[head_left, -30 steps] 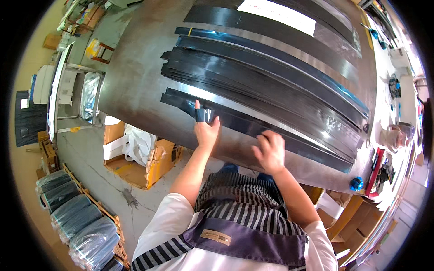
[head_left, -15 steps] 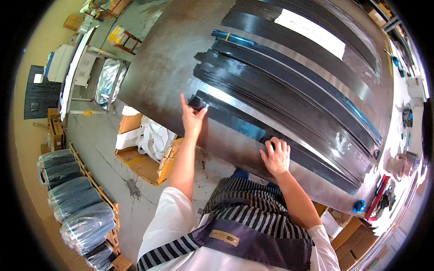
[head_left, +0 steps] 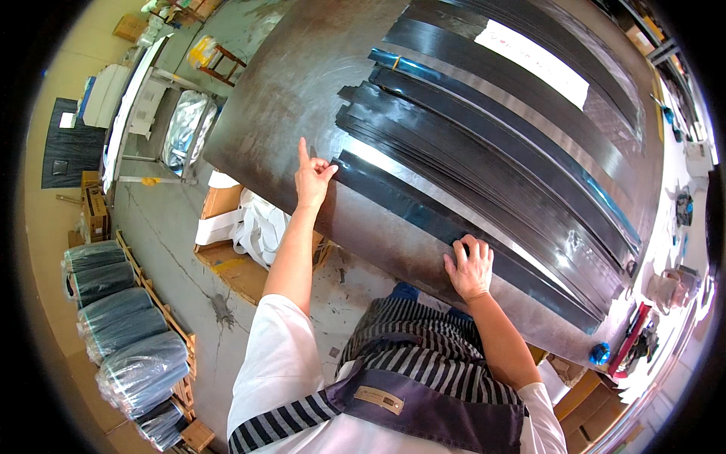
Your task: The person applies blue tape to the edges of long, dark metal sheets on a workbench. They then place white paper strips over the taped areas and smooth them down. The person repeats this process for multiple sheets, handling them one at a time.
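Black strip (head_left: 423, 216), the nearest of many long dark strips, lies flat along the near side of a large dark metal table (head_left: 287, 98). It runs diagonally from the upper left toward the lower right, parallel to the table's near edge.

The left hand (head_left: 311, 175) sits at the strip's left end. The index finger points upward, away from the person; the other fingers are curled in, their tips touching the strip's end corner. Whether they pinch the strip or merely press on it cannot be told.

The right hand (head_left: 470, 266) lies palm down further along the same strip, near the table's near edge. Its fingers are spread slightly apart and rest flat on the strip's surface, closed on nothing.

Beyond this strip, a bright bare band of table shows, then a thick stack of black strips (head_left: 484, 174) with staggered left ends. Farther back lie more dark strips, one with a blue edge (head_left: 393, 60), and a white sheet (head_left: 537, 60).

The person wears a white shirt and a striped apron (head_left: 423, 371).

On the floor to the left, wrapped dark rolls (head_left: 128, 333) lie on a wooden pallet. Cardboard boxes (head_left: 227, 219) and a white bag (head_left: 257, 227) sit under the table's left edge. A blue round object (head_left: 600, 353) rests near the table's lower right end.
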A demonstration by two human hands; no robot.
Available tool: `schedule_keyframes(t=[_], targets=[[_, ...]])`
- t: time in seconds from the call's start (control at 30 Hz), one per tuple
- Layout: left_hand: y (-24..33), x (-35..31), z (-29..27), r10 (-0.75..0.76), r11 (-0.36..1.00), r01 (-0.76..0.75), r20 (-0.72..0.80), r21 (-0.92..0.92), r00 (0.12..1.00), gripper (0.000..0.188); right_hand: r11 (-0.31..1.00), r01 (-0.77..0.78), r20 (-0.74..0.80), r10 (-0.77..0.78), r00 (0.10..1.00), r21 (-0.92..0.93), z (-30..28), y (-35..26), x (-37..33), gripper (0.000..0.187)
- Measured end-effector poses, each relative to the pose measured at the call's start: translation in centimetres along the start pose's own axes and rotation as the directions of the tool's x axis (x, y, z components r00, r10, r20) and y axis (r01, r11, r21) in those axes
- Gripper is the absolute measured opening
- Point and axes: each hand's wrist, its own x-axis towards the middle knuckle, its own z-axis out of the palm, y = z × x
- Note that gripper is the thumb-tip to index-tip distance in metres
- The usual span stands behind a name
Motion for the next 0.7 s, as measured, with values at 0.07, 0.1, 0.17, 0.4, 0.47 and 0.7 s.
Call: schedule_keyframes(t=[0.07,0.1,0.17,0.4,0.47,0.7], targets=[[0.1,0.0,0.2,0.002,1.0,-0.001,-0.024,0.023,1.0,0.102,1.0,-0.001,0.016,0.002,1.0,-0.026,-0.1,0.0,0.0,0.035],[0.1,0.0,0.2,0.011,1.0,-0.01,-0.035,0.03,0.999,0.101,1.0,0.001,0.017,0.0,1.0,-0.029,-0.1,0.0,0.0,0.036],[0.7,0.0,0.3,-0.013,0.999,0.014,-0.028,0.048,1.0,0.101,0.999,0.001,0.015,0.0,1.0,-0.035,0.0,0.0,0.0,0.036],[1.9,-0.7,0.8,0.232,0.853,-0.085,-0.228,0.515,0.946,0.097,0.999,-0.004,0.016,0.004,1.0,-0.037,0.0,0.2,-0.1,0.037],[3.4,-1.2,0.3,0.354,0.808,-0.268,-0.068,0.524,0.933,0.086,0.999,-0.001,0.015,0.002,1.0,-0.036,-0.1,0.2,-0.1,0.037],[4.5,-3.4,2.2,0.135,0.884,-0.177,0.126,0.433,0.983,0.112,0.999,0.02,0.018,-0.019,1.0,-0.037,-0.1,0.2,-0.4,0.037]])
